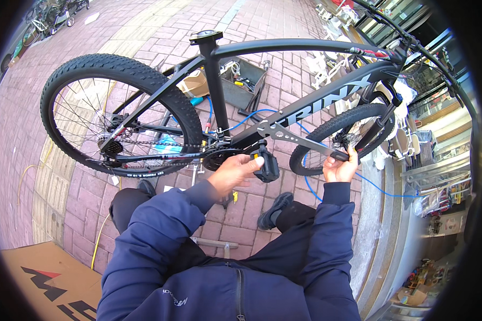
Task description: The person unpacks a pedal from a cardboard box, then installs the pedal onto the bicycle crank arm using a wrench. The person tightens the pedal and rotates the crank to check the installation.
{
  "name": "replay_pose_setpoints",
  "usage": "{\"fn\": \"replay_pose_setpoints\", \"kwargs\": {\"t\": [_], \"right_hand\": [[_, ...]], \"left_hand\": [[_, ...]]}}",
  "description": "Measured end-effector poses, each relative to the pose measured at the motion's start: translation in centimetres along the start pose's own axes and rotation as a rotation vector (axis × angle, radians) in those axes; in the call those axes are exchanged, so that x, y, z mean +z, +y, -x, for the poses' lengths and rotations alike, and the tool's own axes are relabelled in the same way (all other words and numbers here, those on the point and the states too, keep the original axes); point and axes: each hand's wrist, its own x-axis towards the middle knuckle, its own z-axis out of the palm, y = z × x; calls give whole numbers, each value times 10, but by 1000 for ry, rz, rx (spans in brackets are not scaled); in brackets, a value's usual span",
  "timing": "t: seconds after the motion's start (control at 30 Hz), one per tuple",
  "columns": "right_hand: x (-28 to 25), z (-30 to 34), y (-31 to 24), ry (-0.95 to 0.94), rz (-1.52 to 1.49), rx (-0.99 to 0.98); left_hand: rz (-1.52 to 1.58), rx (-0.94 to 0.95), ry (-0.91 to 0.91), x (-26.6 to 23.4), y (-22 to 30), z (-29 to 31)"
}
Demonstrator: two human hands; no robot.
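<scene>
A black mountain bike (213,91) stands across in front of me without a saddle. My left hand (234,172) is at its black pedal (268,166), thumb pressed on the near side and fingers curled beside it. The pedal sits on the crank, next to the chainring (218,157). Off to the right, my right hand (341,167) grips the dark handle of a flat grey pedal wrench (294,138). The wrench's jaw end points left, just above the pedal and in front of the down tube; whether it touches anything I cannot tell.
Behind the frame sits a grey toolbox (243,88) with tools. A blue hose (380,191) winds over the brick paving. A cardboard box (48,283) lies at the lower left. Shop shelves (439,176) with packaged parts line the right side, beyond a step.
</scene>
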Motion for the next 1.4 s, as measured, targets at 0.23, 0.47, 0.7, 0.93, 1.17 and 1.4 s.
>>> {"fn": "replay_pose_setpoints", "kwargs": {"t": [0.23,0.47,0.7,0.93,1.17,1.4], "right_hand": [[0,6,22,18,-6,78],[27,12,76,-102,-18,261],[35,34,127,-313,82,302],[25,26,179,-645,92,477],[16,25,206,-460,-13,556],[65,24,136,-915,795,268]], "left_hand": [[191,13,35,-11,1,8],[227,94,109,-47,19,53],[146,42,307,-85,16,86],[18,4,552,-128,-31,76],[-313,-111,740,-155,-79,65],[-409,-113,743,-160,-92,61]]}}
